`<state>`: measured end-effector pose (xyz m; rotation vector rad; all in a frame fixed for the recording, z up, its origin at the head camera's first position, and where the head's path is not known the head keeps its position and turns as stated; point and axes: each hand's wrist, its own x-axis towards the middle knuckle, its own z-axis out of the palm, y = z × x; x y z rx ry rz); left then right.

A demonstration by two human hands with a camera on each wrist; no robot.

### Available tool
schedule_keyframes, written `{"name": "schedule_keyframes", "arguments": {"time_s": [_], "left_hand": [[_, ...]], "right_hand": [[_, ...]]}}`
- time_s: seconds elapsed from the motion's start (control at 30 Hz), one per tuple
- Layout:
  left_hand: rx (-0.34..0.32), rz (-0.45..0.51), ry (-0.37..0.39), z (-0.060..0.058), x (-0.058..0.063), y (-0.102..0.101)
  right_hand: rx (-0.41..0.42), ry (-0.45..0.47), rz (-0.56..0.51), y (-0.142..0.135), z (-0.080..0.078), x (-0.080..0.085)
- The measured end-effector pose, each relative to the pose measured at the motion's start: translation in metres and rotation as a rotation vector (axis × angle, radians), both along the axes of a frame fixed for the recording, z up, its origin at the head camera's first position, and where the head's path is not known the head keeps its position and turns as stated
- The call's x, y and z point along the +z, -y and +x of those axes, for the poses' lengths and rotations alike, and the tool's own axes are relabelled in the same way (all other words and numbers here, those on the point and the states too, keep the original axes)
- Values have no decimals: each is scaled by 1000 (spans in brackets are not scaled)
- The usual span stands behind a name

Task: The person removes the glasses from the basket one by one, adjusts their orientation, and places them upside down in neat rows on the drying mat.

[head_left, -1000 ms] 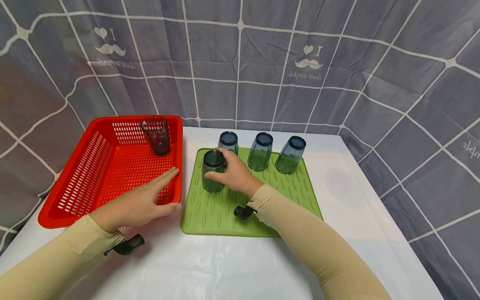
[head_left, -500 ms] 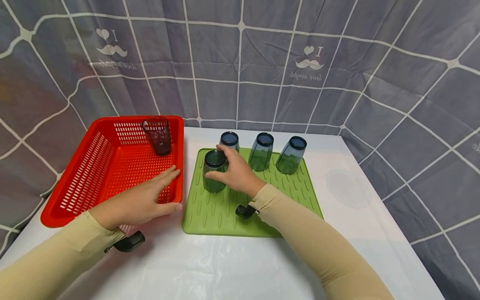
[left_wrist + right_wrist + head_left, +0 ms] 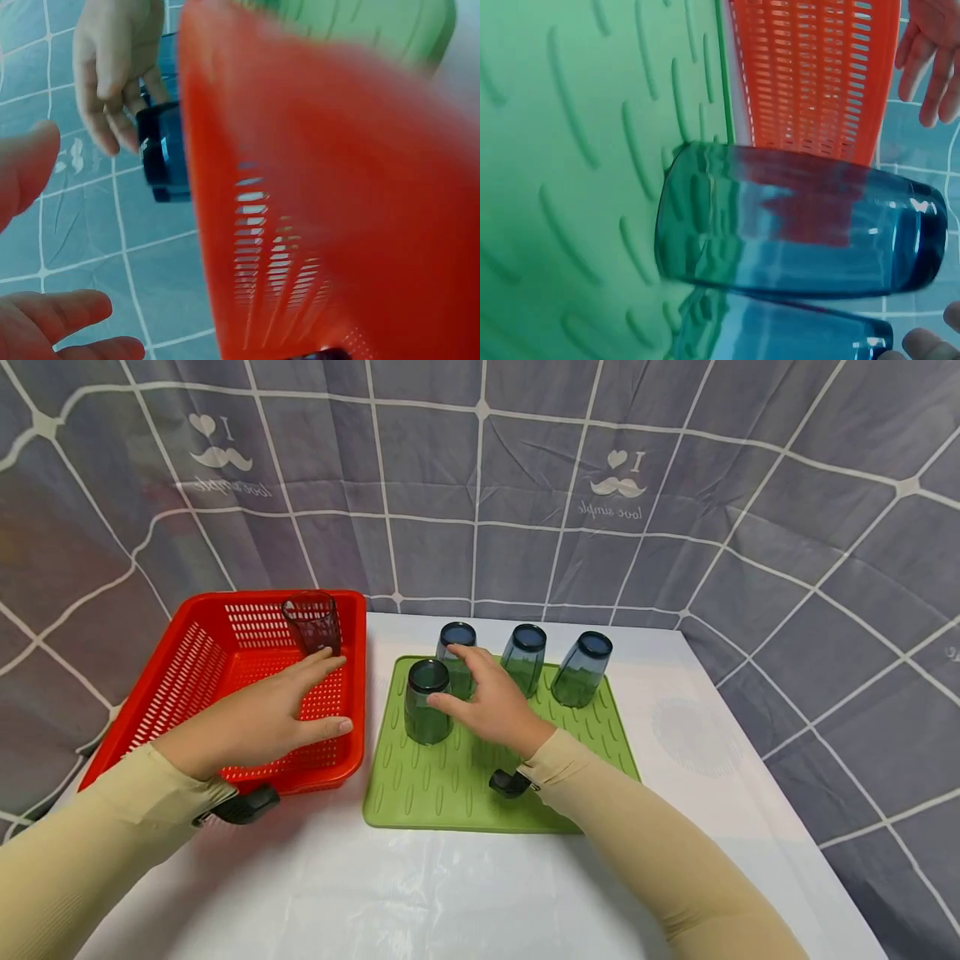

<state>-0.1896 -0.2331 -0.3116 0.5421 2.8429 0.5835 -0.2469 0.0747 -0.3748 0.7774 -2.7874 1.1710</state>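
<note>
My right hand (image 3: 495,703) is spread just right of the front glass (image 3: 428,706), its thumb tip close to the glass and nothing in its grasp. That glass stands upside down on a green ribbed drying mat (image 3: 420,793); in the right wrist view the blue tumbler (image 3: 802,221) appears sideways, with the fingers apart from it. Behind it are three more upturned glasses: one on the left (image 3: 457,652), one in the middle (image 3: 525,656) and one on the right (image 3: 582,668). My left hand (image 3: 258,714), fingers extended, hovers over the red basket (image 3: 358,693), near a glass (image 3: 311,618) inside it.
The perforated basket stands left of the mat on a white-covered table (image 3: 360,893). A grey curtain (image 3: 427,485) with white grid lines hangs behind the table and along both sides.
My right hand has let go of the front glass and drawn back to the right. My left hand has risen from the basket's right rim and moved farther over the basket, toward the glass inside.
</note>
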Motion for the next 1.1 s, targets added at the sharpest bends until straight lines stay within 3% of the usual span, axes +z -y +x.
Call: {"name": "schedule_keyframes", "arguments": {"time_s": [0.47, 1.1], "left_hand": [[80, -11, -12, -41, 21, 16], [188, 60, 1, -99, 7, 43]], "right_hand": [[-46, -64, 119, -39, 9, 6], [-114, -39, 159, -78, 14, -2]]}}
